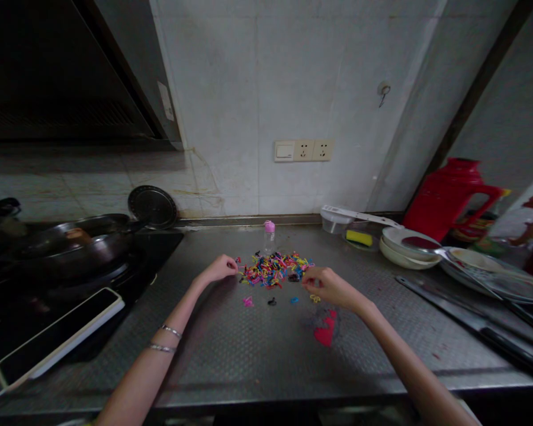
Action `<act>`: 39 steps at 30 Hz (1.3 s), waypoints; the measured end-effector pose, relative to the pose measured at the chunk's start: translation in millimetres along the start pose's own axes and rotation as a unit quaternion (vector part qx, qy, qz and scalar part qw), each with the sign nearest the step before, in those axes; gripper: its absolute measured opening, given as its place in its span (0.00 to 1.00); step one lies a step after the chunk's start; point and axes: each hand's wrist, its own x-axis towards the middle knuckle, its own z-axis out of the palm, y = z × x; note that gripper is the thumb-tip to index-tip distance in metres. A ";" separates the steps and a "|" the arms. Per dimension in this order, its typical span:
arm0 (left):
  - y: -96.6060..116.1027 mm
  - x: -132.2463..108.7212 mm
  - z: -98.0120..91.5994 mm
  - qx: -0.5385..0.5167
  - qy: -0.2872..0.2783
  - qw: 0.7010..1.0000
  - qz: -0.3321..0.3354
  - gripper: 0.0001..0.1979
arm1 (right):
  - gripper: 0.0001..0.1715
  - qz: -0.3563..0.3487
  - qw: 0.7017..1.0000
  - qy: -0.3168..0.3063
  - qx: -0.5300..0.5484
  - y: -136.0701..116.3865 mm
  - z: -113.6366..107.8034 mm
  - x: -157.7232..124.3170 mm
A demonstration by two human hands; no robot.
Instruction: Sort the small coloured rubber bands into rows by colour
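A pile of small coloured rubber bands [273, 269] lies on the metal countertop. At its left edge is my left hand [224, 268], its fingers pinched together; anything between them is too small to make out. My right hand [325, 286] has curled, closed fingers at the pile's right edge, and what they may hold is hidden. In front of the pile sit little separate groups: pink bands [247, 302], black bands [272, 302], blue bands [294, 300] and yellow bands [315, 299]. Behind it stands a small clear bottle with a pink cap [270, 227].
A clear bag with red print [325, 332] lies near my right forearm. On the left are a pan [71, 251] on the stove and a phone-like device [60, 337]. Bowls [404, 251], a knife [444, 305], a sponge [359, 238] and a red thermos [446, 201] occupy the right.
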 end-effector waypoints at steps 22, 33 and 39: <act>156.3 21.4 146.5 0.129 -0.003 0.986 0.106 0.07 | 0.13 0.125 0.990 0.043 -0.052 45.4 -4.1 -37.8; 132.8 4.7 96.5 0.056 0.023 0.992 0.115 0.12 | 0.14 0.173 0.977 0.065 -0.102 75.4 16.5 1.1; 77.8 -10.3 48.0 -0.067 0.063 0.995 0.050 0.13 | 0.14 0.150 0.981 0.060 -0.106 82.5 27.6 17.6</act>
